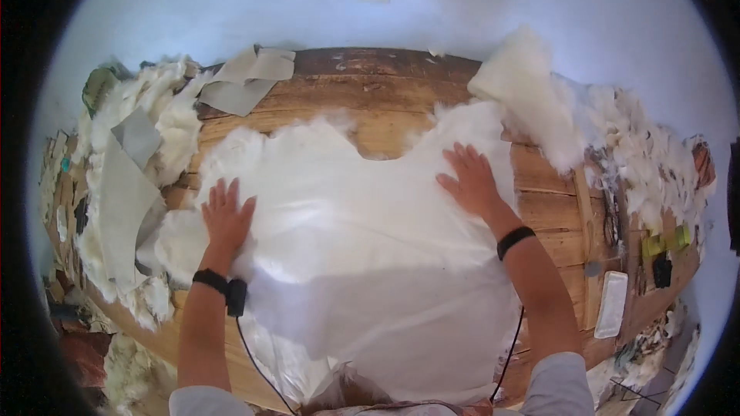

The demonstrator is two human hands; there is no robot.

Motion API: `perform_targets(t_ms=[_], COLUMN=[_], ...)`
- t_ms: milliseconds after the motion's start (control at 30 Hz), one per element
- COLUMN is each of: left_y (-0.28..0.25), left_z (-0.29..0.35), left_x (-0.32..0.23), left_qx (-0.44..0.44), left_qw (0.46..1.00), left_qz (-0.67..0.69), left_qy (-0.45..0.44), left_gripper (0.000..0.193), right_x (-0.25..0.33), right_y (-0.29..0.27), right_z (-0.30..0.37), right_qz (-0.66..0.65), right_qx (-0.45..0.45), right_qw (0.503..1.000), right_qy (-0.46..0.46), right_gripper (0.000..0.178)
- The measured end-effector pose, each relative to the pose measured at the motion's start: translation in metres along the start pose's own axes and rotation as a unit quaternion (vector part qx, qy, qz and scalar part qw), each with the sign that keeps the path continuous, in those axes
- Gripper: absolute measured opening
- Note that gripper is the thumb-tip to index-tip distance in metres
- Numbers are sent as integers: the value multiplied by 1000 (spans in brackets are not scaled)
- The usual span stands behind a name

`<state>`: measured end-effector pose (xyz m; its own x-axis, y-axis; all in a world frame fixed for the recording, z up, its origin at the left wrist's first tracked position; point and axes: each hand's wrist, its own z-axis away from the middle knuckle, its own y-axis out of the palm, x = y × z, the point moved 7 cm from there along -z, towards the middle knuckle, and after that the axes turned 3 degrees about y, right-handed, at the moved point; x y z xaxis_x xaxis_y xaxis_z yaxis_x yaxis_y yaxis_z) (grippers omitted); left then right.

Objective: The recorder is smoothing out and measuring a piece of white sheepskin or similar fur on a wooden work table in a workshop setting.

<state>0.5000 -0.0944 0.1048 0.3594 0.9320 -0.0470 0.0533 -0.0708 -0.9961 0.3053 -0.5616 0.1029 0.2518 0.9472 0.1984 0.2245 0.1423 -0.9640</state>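
A large white sheepskin-like pelt (370, 223) lies spread out, smooth pale side up, with fluffy fur showing round its edges. At its far edge is a rounded notch. My left hand (228, 214) rests flat on the pelt's left edge, fingers pointing away from me and apart. Over on the upper right part, my right hand (470, 181) lies palm down with its fingers spread. Neither hand grips anything. A black band (515, 241) circles the right wrist, and a black strap with a small box (235, 297) the left. The pelt's near edge is partly hidden by my body.
The wooden table (370, 81) reaches the white wall (293, 0). Heaped fur pieces (181, 127) and grey sheets (127, 192) lie left; more fur (532, 92) lies right. A wooden strip (583, 246), a white oblong object (611, 304) and yellow-green pieces (655, 244) are at right.
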Motion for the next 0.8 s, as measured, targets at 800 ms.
perform_targets(t_ms=[800], left_y=[-30], left_z=[140], left_x=[-15], left_qx=[-33], left_qw=[997], left_qz=[61], left_qy=[22], left_gripper=[68], right_x=[99], right_y=[9], right_z=[52], right_qz=[79], right_qx=[-24], right_qw=[988], right_qy=[-128], right_gripper=[58])
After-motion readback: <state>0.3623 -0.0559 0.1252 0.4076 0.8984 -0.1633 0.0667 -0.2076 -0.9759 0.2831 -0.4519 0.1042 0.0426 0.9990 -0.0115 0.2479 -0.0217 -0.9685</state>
